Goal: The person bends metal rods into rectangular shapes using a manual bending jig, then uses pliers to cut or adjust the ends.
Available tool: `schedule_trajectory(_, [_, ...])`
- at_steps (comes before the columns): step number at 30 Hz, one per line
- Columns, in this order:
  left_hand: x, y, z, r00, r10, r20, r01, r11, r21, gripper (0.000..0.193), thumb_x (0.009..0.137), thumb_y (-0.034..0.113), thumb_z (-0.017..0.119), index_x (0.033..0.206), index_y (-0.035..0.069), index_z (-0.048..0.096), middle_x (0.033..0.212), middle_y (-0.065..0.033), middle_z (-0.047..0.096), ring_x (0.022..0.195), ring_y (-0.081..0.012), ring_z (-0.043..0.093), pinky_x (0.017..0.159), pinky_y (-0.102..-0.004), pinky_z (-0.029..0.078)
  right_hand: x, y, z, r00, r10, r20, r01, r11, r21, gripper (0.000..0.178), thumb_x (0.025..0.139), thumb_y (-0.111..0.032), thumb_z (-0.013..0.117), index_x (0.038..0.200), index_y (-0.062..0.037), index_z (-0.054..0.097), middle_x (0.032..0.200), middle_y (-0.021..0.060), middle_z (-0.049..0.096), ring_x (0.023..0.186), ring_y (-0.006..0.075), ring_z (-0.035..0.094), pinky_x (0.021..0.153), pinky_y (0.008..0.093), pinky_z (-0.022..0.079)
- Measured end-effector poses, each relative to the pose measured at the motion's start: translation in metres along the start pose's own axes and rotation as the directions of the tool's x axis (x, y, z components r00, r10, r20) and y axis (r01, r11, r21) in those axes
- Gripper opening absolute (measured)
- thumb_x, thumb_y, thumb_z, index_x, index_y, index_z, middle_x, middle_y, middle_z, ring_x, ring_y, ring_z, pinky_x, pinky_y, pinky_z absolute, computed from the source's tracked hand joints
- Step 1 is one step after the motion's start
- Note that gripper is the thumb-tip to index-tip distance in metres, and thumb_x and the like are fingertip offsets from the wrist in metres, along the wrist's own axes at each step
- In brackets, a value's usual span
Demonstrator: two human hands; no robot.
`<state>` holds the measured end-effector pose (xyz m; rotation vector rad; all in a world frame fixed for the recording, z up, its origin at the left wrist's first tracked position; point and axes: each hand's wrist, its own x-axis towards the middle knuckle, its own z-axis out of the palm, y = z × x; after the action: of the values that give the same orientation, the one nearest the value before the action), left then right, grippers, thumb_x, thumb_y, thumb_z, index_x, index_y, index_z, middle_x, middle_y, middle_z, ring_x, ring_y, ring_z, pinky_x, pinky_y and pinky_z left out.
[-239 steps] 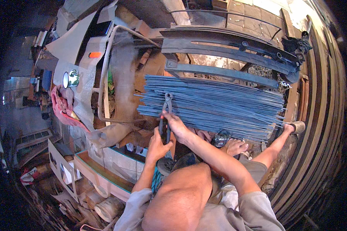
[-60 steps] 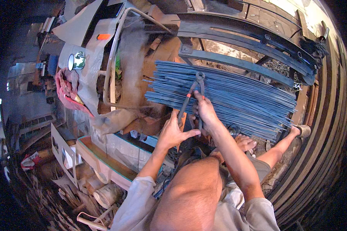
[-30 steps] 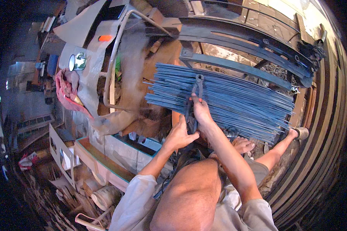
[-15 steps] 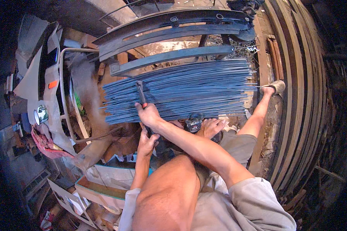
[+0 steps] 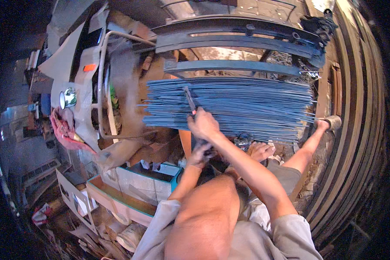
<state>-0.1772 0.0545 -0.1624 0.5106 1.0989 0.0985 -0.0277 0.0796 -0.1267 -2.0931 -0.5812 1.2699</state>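
Note:
A wide layer of thin blue-grey rods lies lengthwise in front of me. My right hand reaches over their near edge, closed around a narrow grey metal tool with a red band. The tool's far end points away from me, above the left part of the rods; its exact kind is unclear. Just below, my left hand is closed around a dark object. Blur and overlap hide its shape, and I cannot tell whether it belongs to the same tool. My bent knee rises between the forearms.
Dark metal beams run behind the rods. A bent tube frame and a mug are at the left. Nearer lie an open teal-edged box and a pink cloth. Long boards line the right; a sandalled foot is beside them.
The view has shifted, so the rods and surroundings appear farther right. Both hands keep their grip; the tool tilts more to the left, and the left hand is now motion-blurred.

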Motion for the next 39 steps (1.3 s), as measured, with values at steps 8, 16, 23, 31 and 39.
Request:
schedule_trajectory(8, [-0.032,0.02,0.011,0.911,0.079,0.406,-0.268,0.86,0.434,0.047,0.093,0.026,0.067,0.127,0.0,0.05,0.107,-0.0046,0.06,0.095,-0.0124,0.057,0.077,-0.0283,0.049,-0.03,0.014,-0.05,0.896,-0.119,0.427,-0.138,0.84,0.525,0.037,0.096,-0.037,0.058,0.096,-0.0013,0.068,0.075,0.0049,0.063,0.07,0.0137,0.057,0.066,0.0313,0.046])
schedule_trajectory(16, [-0.051,0.012,0.016,0.961,0.159,0.227,-0.27,0.727,0.632,0.077,0.099,0.035,0.056,0.148,-0.011,0.018,0.151,-0.023,0.032,0.141,-0.0254,0.029,0.115,-0.0335,0.022,-0.036,0.055,-0.01,0.995,0.004,0.103,-0.047,0.909,0.414,0.029,0.098,-0.03,0.057,0.097,-0.0014,0.064,0.07,0.0023,0.059,0.065,0.0101,0.053,0.06,0.0284,0.043])
schedule_trajectory(23, [-0.083,0.004,-0.022,0.945,0.312,0.097,-0.305,0.738,0.602,0.063,0.096,0.029,0.061,0.147,0.006,0.031,0.127,-0.0134,0.057,0.113,-0.0225,0.057,0.093,-0.0361,0.047,-0.058,0.039,0.022,0.886,-0.152,0.438,-0.147,0.804,0.577,0.029,0.1,-0.02,0.054,0.119,0.0007,0.063,0.098,0.0055,0.067,0.09,0.012,0.059,0.082,0.0277,0.047])
schedule_trajectory(31, [-0.12,0.001,-0.058,0.943,0.297,-0.151,-0.033,0.536,0.844,0.1,0.07,0.053,0.083,0.132,-0.01,0.036,0.126,-0.0275,0.054,0.12,-0.0334,0.055,0.101,-0.0413,0.044,-0.051,0.074,0.041,0.671,-0.167,0.722,-0.237,0.875,0.422,0.041,0.098,-0.009,0.043,0.138,-0.001,0.048,0.124,0.0121,0.06,0.111,0.0206,0.059,0.096,0.0357,0.049])
schedule_trajectory(39, [-0.105,-0.015,-0.066,0.877,0.44,-0.193,0.002,0.398,0.917,0.118,0.061,0.059,0.084,0.142,-0.004,0.026,0.13,-0.0306,0.051,0.12,-0.0448,0.053,0.099,-0.049,0.044,-0.044,0.053,0.054,0.667,-0.213,0.714,-0.197,0.874,0.444,0.04,0.1,-0.014,0.043,0.138,-0.003,0.048,0.124,0.0112,0.059,0.107,0.0204,0.059,0.093,0.0352,0.049])
